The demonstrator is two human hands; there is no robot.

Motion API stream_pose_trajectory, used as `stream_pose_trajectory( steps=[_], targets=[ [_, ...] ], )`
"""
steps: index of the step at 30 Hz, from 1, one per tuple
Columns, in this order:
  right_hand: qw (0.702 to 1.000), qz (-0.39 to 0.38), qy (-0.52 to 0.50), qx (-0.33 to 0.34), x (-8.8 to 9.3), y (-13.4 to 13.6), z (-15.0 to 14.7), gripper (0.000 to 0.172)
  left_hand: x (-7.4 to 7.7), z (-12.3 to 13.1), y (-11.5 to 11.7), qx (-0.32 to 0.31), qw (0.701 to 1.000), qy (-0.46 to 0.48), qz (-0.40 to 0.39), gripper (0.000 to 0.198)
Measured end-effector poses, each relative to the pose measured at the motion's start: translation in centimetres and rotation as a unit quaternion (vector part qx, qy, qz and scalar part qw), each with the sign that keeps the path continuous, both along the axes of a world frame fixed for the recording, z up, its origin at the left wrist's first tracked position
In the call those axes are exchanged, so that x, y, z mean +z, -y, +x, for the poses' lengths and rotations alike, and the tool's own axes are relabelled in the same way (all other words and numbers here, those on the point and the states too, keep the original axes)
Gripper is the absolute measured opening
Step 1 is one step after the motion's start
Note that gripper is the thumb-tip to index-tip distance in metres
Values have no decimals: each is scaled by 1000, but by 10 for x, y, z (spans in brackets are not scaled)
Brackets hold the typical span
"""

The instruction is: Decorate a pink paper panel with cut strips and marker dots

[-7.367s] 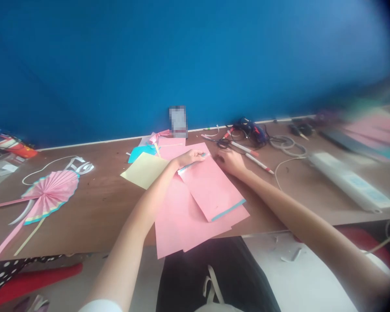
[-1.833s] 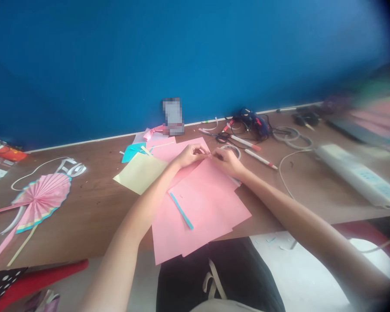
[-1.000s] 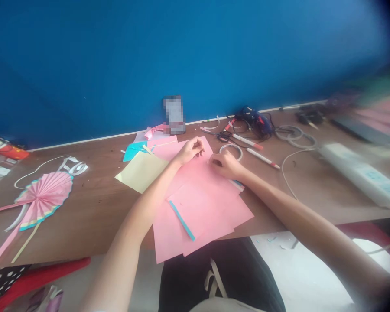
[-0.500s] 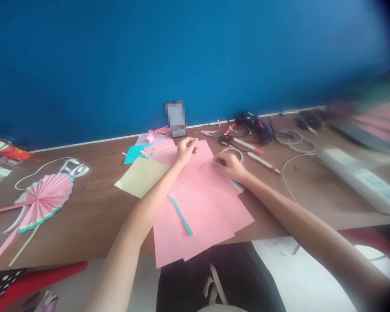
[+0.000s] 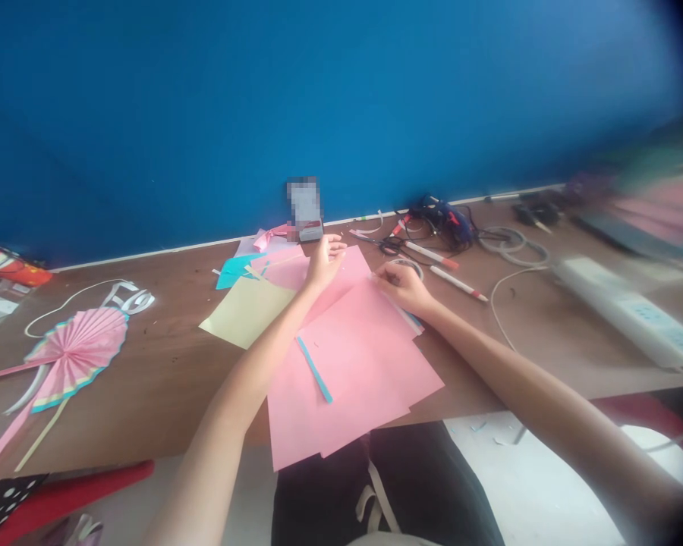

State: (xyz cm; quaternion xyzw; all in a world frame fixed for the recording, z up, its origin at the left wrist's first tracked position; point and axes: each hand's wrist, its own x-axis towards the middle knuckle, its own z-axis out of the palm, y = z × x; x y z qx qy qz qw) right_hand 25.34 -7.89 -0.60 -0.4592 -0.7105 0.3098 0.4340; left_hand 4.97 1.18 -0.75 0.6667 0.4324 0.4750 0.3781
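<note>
Several overlapping sheets of pink paper [image 5: 353, 409] lie in front of me on the brown table. My right hand [image 5: 404, 287] is closed in a pinch at the far corner of the upper pink sheet [image 5: 353, 326], on its right side. Over the far part of the pile is my left hand [image 5: 325, 262], fingers stretched and slightly apart, holding nothing I can see. A narrow blue strip [image 5: 315, 369] rests on the pink paper. Left of my left forearm lies a pale yellow sheet [image 5: 244, 309], with a turquoise piece [image 5: 240, 271] beyond it.
A pleated pink paper fan [image 5: 83, 353] lies at the left. Behind my right hand are a tape roll [image 5: 408, 265], white-and-red markers [image 5: 458, 283] and dark cables [image 5: 441, 220]. A white power strip [image 5: 631, 311] is at right. A phone [image 5: 306, 208] leans against the blue wall.
My left fingers have loosened and straightened from a curled grip. The upper pink sheet's edge now reaches up to my right fingertips. The blue strip has shifted slightly.
</note>
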Motion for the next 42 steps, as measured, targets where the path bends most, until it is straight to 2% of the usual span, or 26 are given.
stream_pose_trajectory(
  steps=[2, 5, 7, 10, 12, 14, 19, 26, 28, 31, 34, 37, 40, 42],
  targets=[
    [1000, -4, -15, 1, -1, -1, 1, 28, 1, 1, 3, -8, 1000, -7, -16, 23],
    [1000, -2, -11, 1, -2, -2, 1, 28, 2, -1, 3, 1, 999, -23, -34, 34],
    [1000, 0, -9, -3, -2, -2, 2, 28, 4, -2, 3, -21, 999, -22, -23, 26],
    [1000, 6, -17, -7, -1, -1, 1, 29, 13, 1, 11, -138, 989, -47, 4, 25],
    [1000, 18, -16, -11, 0, -1, 2, 30, 21, 5, 18, -234, 969, -83, 8, 27],
    [999, 30, -7, -19, 0, -1, 2, 31, 27, 9, 24, -270, 957, -104, 22, 28],
    [999, 26, 9, -25, -1, -3, 3, 36, 32, 11, 28, -270, 954, -128, 32, 27],
    [1000, 14, 3, -27, 1, -1, 1, 34, 26, 10, 24, -263, 955, -132, 26, 23],
    [999, 23, 10, -44, 3, 2, 0, 31, 23, 10, 22, -266, 955, -126, 18, 23],
    [992, 56, 24, -115, 5, -1, 4, 26, 20, 8, 17, -270, 956, -113, -1, 27],
    [972, 105, 81, -193, 6, -19, 15, 16, 17, 5, 13, -274, 957, -94, -20, 32],
    [948, 102, 194, -229, 7, -48, 27, 22, 10, 2, 9, -251, 964, -86, -37, 40],
    [931, 61, 291, -213, 8, -76, 34, 22, 5, -1, 7, -246, 962, -93, -74, 46],
    [917, 41, 339, -204, 9, -90, 37, 23, 5, -3, 5, -272, 952, -108, -90, 49]
  ],
)
